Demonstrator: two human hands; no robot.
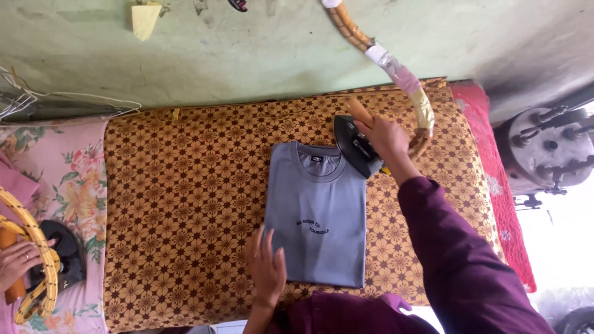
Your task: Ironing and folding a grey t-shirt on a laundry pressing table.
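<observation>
The grey cotton T-shirt (317,213) lies folded into a neat rectangle, collar away from me, on the tabletop padded with brown-and-gold floral cloth (185,204). I judge the folding complete and the pressing near its end: the visible panel shows no creases.

My left hand (267,267) rests open and flat, fingers spread, on the shirt's near left corner, pinning it. My right hand (385,137) is closed around the wooden handle of the black flat iron (354,147), which sits tilted at the shirt's far right shoulder, its sole partly off the fabric. The patched, taped cord (396,68) runs up from the iron.

At the left edge, another person's hand (15,263) rests by a second black iron (65,256) on pink floral cloth (68,179).
</observation>
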